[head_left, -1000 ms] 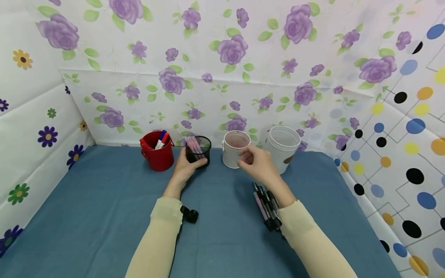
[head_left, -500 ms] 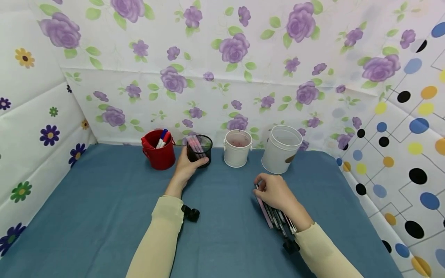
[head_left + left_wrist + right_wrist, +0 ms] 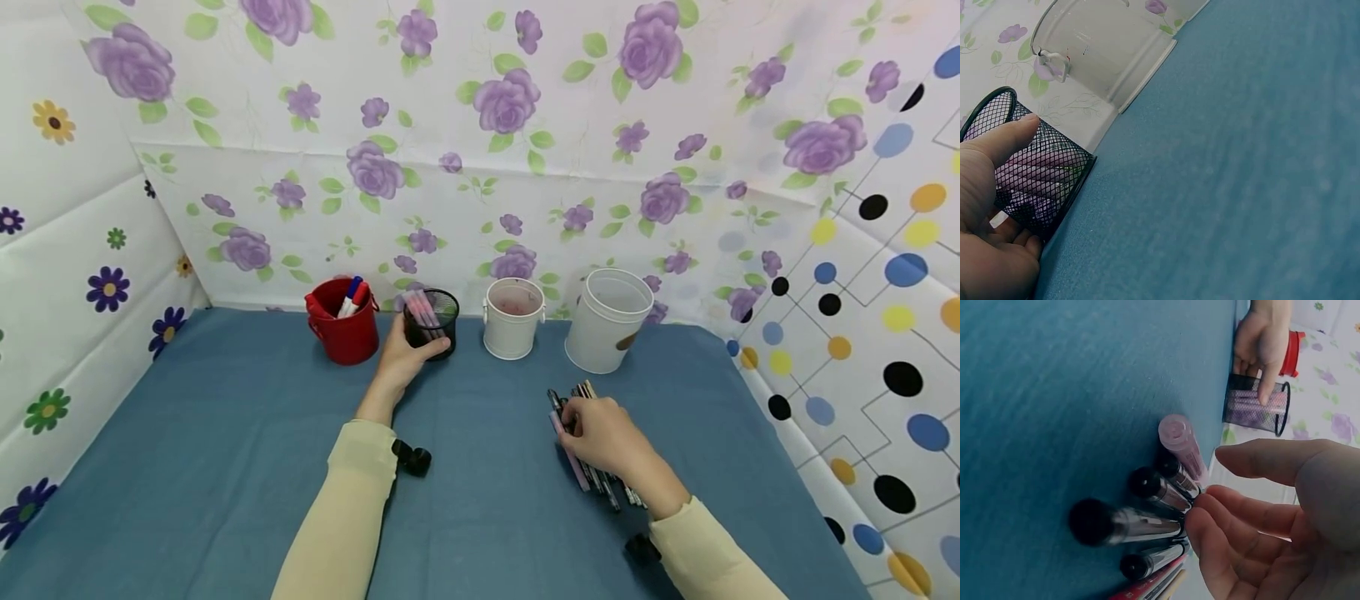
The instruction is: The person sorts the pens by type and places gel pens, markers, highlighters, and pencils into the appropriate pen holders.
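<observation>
In the head view my left hand (image 3: 397, 358) grips a black mesh pen cup (image 3: 446, 332), fingers on its far left side and thumb across the front. Several pink-purple markers (image 3: 422, 308) stand inside that cup. My right hand (image 3: 609, 435) is over a loose bunch of pens (image 3: 604, 487) lying on the cloth. Seen from the right wrist, its thumb stays apart from the fingers, whose tips are right at the pens. A pinkish marker (image 3: 1180, 440) lies at one side of the bunch, beside dark-ended pens (image 3: 1147, 484).
A red bucket (image 3: 341, 337) with several markers stands left of the mesh cup. To its right are a small white bucket (image 3: 510, 333) and a larger white bucket (image 3: 600, 342). Blue cloth (image 3: 465, 500) covers the table, with floral sheets (image 3: 450, 208) behind it.
My right hand has come back from the small white bucket, moving down and right to the pens, then slightly further over them. The left hand keeps holding the mesh cup in place.
</observation>
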`<state>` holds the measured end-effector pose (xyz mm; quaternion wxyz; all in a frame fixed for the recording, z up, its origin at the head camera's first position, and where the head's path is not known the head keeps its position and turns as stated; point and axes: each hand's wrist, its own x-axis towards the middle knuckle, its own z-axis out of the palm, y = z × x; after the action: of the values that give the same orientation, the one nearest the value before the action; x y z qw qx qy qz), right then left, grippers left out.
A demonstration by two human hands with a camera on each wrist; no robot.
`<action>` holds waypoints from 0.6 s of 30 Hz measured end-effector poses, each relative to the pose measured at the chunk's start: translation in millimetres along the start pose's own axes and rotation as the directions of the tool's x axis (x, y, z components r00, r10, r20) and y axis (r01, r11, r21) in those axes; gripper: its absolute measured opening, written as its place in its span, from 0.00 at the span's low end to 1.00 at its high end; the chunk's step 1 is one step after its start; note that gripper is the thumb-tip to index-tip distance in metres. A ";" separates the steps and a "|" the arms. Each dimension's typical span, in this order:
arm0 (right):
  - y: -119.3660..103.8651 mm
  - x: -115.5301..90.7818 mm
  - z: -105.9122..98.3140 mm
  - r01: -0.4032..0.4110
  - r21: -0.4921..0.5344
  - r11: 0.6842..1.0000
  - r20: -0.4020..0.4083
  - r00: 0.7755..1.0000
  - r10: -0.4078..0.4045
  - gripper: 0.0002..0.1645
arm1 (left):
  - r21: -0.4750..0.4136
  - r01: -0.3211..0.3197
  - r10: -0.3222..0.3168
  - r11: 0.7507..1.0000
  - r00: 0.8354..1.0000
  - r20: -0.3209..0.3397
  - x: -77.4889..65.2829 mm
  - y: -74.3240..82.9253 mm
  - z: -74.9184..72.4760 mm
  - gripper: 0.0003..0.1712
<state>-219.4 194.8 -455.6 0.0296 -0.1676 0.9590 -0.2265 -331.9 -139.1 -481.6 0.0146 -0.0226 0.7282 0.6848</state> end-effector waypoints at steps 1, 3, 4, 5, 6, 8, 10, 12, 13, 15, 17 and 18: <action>-1.2 -0.5 0.4 -0.002 -0.004 1.000 0.003 1.000 0.002 0.04 | 0.004 -0.002 0.002 1.000 1.000 0.001 -3.2 4.1 0.1 0.57; -3.5 -1.5 0.9 -0.007 -0.014 1.000 0.003 1.000 0.007 0.04 | 0.010 -0.011 0.011 1.000 1.000 0.001 -8.5 10.8 0.5 0.56; -5.0 -1.8 1.1 -0.013 -0.021 1.000 0.003 1.000 0.013 0.05 | 0.011 -0.015 0.015 1.000 1.000 0.002 -10.5 13.0 0.4 0.56; -6.2 -1.8 1.5 -0.021 -0.029 0.999 0.004 1.000 0.021 0.06 | 0.011 -0.018 0.018 1.000 1.000 0.002 -11.9 14.6 0.3 0.56; -7.6 -1.9 1.7 -0.028 -0.038 0.999 0.004 1.000 0.028 0.06 | 0.010 -0.017 0.017 1.000 1.000 0.002 -12.6 15.1 0.1 0.56; -10.2 -1.5 2.5 -0.044 -0.062 0.997 0.004 0.999 0.045 0.07 | 0.007 -0.014 0.014 1.000 1.000 0.002 -10.3 12.5 -0.5 0.56; -12.3 -0.7 4.1 -0.061 -0.086 0.994 0.010 0.998 0.062 0.08 | 0.005 -0.008 0.008 1.000 1.000 0.001 -4.9 5.7 -1.0 0.56; -14.7 0.5 5.6 -0.067 -0.107 0.992 0.014 0.998 0.069 0.08 | 0.002 -0.007 0.007 1.000 1.000 -0.001 2.0 -3.2 -1.5 0.57; -15.8 1.2 6.4 -0.066 -0.115 0.991 0.016 0.998 0.068 0.09 | 0.001 -0.010 0.010 1.000 1.000 -0.002 5.5 -7.7 -1.7 0.57; -17.5 2.6 8.6 -0.057 -0.125 0.990 0.020 0.998 0.060 0.09 | 0.001 -0.016 0.016 1.000 1.000 -0.007 10.0 -14.1 -1.9 0.58; -19.1 3.6 10.6 -0.040 -0.133 0.990 0.023 0.999 0.043 0.10 | 0.002 -0.028 0.028 1.000 1.000 -0.012 12.0 -18.3 -1.6 0.59; -19.7 4.0 11.5 -0.034 -0.133 0.991 0.027 0.999 0.038 0.10 | 0.004 -0.031 0.031 1.000 0.999 -0.015 11.9 -19.2 -1.5 0.59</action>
<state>-215.5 171.9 -457.1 0.0365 -0.1553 0.9743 -0.1592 -342.8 -141.9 -501.2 -0.0014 -0.0163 0.7299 0.6833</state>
